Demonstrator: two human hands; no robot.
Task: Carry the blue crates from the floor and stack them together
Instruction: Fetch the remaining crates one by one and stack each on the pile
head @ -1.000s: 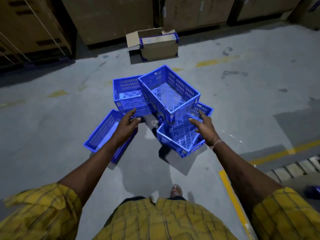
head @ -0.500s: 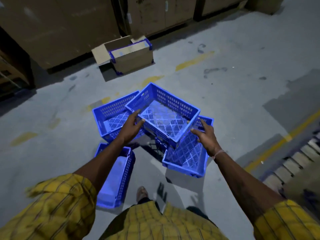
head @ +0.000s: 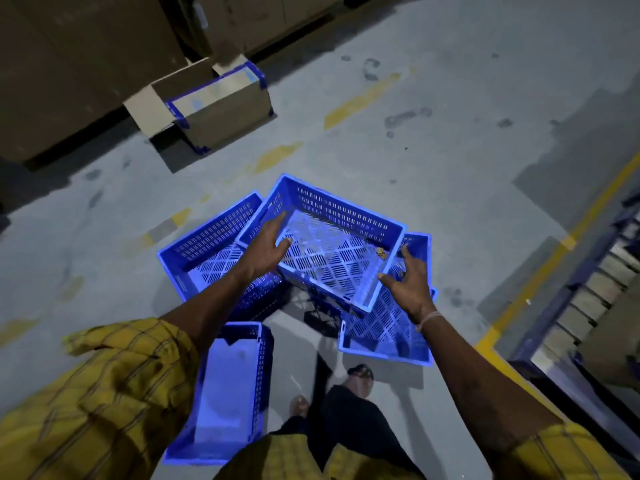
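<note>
Partly hidden under the top crate [head: 332, 251]: near corner of the left crate [head: 207, 251] and far half of the right crate [head: 388, 327]. Cut off by yellow plaid sleeves and shirt at the bottom edge: near end of the fourth crate [head: 232, 393]. Hard to make out: a small gold-brown bit on the top crate's floor near its right wall, and whether the top crate rests on the two below or hangs clear of them. Unclear too, the dark recess at the right edge with pale slats behind a blue frame [head: 588, 292]. Bright blue plastic throughout, slotted walls, lattice floors in a diamond pattern, thick rims; top crate tilted and turned askew over the other two. Left hand [head: 266, 247] over the top crate's left rim, fingers spread and reaching inside, thumb against the wall, not visibly curled round anything. Right hand [head: 408, 278] at the near right corner, fingers splayed along the rim, thumb inside; grip not closed. All four crates grouped on the grey concrete floor [head: 450, 161] just ahead of a sandalled foot [head: 360, 375]. Farther back, an open cardboard box [head: 221, 109] with blue tape, in front of tall brown cartons [head: 86, 57]. Worn yellow dashes across the floor, a solid yellow line [head: 540, 282] to the right.
</note>
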